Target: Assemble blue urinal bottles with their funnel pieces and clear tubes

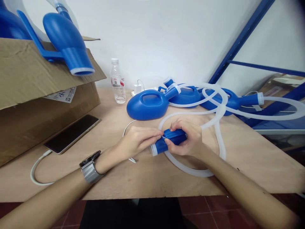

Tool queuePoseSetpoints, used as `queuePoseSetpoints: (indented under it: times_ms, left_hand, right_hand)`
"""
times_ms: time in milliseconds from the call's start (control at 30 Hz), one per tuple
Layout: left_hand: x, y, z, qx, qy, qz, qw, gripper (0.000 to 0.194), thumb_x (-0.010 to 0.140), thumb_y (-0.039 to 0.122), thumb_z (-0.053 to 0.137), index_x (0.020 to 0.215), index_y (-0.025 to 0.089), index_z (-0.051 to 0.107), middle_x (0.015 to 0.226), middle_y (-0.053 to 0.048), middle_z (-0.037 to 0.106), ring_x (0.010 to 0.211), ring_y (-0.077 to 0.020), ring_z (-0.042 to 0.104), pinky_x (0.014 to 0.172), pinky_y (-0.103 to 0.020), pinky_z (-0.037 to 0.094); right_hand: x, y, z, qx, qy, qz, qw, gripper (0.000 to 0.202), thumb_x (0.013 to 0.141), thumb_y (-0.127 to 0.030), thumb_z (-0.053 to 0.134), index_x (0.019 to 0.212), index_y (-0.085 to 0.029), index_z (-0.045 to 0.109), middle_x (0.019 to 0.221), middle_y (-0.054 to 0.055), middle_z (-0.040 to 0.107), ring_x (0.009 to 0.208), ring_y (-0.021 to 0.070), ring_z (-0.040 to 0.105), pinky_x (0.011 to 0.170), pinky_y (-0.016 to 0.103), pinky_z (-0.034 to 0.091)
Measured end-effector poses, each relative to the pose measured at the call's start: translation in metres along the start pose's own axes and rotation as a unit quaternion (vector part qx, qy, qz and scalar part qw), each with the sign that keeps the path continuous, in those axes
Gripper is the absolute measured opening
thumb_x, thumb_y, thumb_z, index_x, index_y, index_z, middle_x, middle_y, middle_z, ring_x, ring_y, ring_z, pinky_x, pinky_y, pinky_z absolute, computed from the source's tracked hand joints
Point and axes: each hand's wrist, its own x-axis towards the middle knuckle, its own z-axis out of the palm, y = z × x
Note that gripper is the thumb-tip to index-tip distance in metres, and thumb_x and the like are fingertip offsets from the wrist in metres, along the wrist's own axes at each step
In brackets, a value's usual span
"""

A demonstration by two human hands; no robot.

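A short blue tubular piece (162,146) with a whitish rim at its lower left end lies near the middle of the table. My right hand (188,136) is wrapped round its right part, thumb in front and fingers behind. From the left, my left hand (140,140) reaches to its upper side with fingertips pinched together; something thin and pale shows at the tips, too small to name. A loop of translucent white hose (197,172) runs behind and around the right hand. Just behind the hands sits a blue bottle with a handle (147,111).
Other blue bottles (228,101) with hoses stand at the back right, by a blue metal rack (238,41). At left are an open cardboard box (47,76), a blue bottle (69,38) on it, and a phone (72,133) with cable. A plastic water bottle (118,86) stands near the wall.
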Motion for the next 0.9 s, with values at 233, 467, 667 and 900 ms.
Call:
queuePoseSetpoints:
  times_ms: [233, 467, 667, 900]
  left_hand:
    - [0.000, 0.004, 0.003, 0.035, 0.013, 0.019, 0.999, 0.020, 0.102, 0.020, 0.063, 0.116, 0.019, 0.078, 0.106, -0.008, 0.084, 0.092, -0.0202, 0.081, 0.082, -0.026, 0.065]
    - [-0.002, 0.008, 0.011, 0.075, 0.015, 0.022, 0.997, 0.018, 0.105, 0.021, 0.058, 0.115, 0.018, 0.072, 0.099, -0.008, 0.081, 0.084, -0.0183, 0.077, 0.074, -0.027, 0.062]
    - [0.001, 0.011, 0.012, 0.020, 0.013, -0.028, 0.999, 0.020, 0.105, 0.020, 0.056, 0.118, 0.017, 0.071, 0.106, -0.008, 0.080, 0.093, -0.0176, 0.077, 0.082, -0.028, 0.061]
    - [-0.008, 0.005, 0.018, 0.024, -0.062, -0.106, 0.992, 0.078, 0.096, 0.042, 0.072, 0.163, 0.028, 0.035, 0.159, -0.014, 0.053, 0.142, -0.0311, 0.056, 0.115, -0.048, 0.051]
  right_hand:
    - [0.007, -0.006, -0.003, -0.066, -0.020, -0.051, 0.996, 0.023, 0.076, -0.025, 0.069, 0.090, -0.024, 0.051, 0.070, -0.001, 0.059, 0.060, 0.0172, 0.055, 0.055, 0.032, 0.048]
    - [0.006, -0.008, -0.003, -0.110, -0.029, -0.097, 0.989, 0.016, 0.080, -0.024, 0.061, 0.096, -0.023, 0.058, 0.070, -0.001, 0.069, 0.057, 0.0166, 0.064, 0.055, 0.030, 0.051]
    - [0.007, -0.006, -0.001, -0.092, -0.021, -0.067, 0.993, 0.008, 0.080, -0.024, 0.060, 0.087, -0.023, 0.060, 0.066, -0.001, 0.067, 0.054, 0.0156, 0.061, 0.052, 0.029, 0.049]
    - [0.012, 0.006, -0.010, -0.117, 0.004, -0.079, 0.990, 0.011, 0.087, -0.025, 0.072, 0.091, -0.023, 0.062, 0.071, 0.000, 0.069, 0.060, 0.0160, 0.061, 0.058, 0.030, 0.049]
